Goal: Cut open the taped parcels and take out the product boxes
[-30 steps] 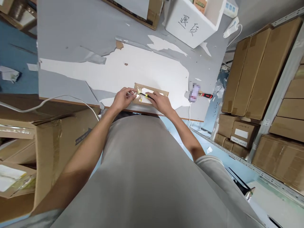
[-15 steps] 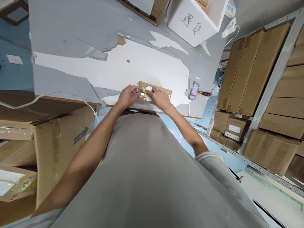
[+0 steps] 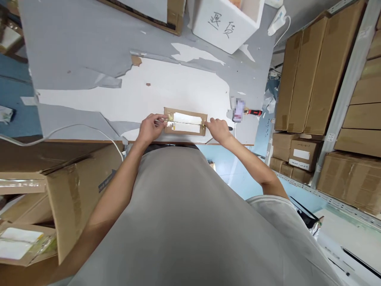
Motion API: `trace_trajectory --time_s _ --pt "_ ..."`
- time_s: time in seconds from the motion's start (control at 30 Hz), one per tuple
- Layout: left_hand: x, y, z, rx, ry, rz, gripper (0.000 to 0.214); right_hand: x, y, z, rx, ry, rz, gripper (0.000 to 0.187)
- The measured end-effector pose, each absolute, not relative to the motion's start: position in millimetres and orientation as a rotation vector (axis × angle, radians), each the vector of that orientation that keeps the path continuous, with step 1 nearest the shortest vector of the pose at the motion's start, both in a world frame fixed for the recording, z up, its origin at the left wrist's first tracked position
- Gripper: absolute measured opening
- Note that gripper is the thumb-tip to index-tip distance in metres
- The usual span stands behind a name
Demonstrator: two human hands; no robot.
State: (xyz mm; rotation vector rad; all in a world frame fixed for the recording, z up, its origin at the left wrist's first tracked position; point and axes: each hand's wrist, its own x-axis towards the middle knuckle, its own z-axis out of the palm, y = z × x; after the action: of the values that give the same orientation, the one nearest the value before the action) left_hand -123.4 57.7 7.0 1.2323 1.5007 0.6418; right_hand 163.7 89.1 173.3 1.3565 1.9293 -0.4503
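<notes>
A small flat cardboard box [image 3: 185,132] lies near the front edge of the worktable. Clear tape covers its ends, and a white label [image 3: 187,118] on top is crossed lengthwise by a dark line like a slit. My left hand [image 3: 151,128] grips the box's left end with thumb and fingers bent together. At the right end is my right hand [image 3: 218,129], closed around a slim knife whose dark end [image 3: 230,128] sticks out behind it. The blade is too small to make out.
A blurred-out item [image 3: 239,110] and a red-and-black handle [image 3: 255,112] lie to the right. A white foam box [image 3: 224,29] and an open carton [image 3: 178,20] stand at the back. Large cartons [image 3: 80,190] flank me on the left; a loaded shelf [image 3: 336,119] rises on the right.
My right hand has moved rightward along the top of the box to its right end, uncovering the label and the line across it. My left hand stays at the left end.
</notes>
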Motion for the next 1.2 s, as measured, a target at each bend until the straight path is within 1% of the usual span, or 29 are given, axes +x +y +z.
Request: trace_trajectory --time_s 0.1,0.23,0.3,0.4,0.47,0.63,0.87,1.03,1.13,1.2 --pt "-113 58 9 1.245 1.516 0.625 0.038 194 79 173 1.381 1.929 -0.480 0.050" --pt "-105 56 14 1.282 1.605 0.604 0.034 200 72 164 1.429 1.929 -0.540 0.055" --pt "-101 54 17 1.276 1.641 0.585 0.031 200 68 161 1.471 1.921 -0.579 0.050" --pt "-93 50 20 1.280 1.677 0.551 0.027 203 61 157 1.539 1.897 -0.668 0.036" --pt "-89 48 22 1.296 1.702 0.541 0.027 209 58 155 1.565 1.904 -0.719 0.032" --pt "-82 41 25 1.319 1.813 0.525 0.029 235 59 155 1.496 1.912 -0.753 0.039" --pt "-72 41 39 1.290 1.902 0.482 0.033 245 67 164 1.452 1.908 -0.740 0.035" --pt "-59 46 59 1.295 1.972 0.360 0.037 239 70 169 1.374 1.945 -0.730 0.033" --pt "-53 46 67 1.302 2.010 0.328 0.038 241 64 170 1.320 1.977 -0.722 0.038" --pt "-50 46 68 1.316 2.026 0.330 0.038 246 57 166 1.299 2.014 -0.705 0.047"
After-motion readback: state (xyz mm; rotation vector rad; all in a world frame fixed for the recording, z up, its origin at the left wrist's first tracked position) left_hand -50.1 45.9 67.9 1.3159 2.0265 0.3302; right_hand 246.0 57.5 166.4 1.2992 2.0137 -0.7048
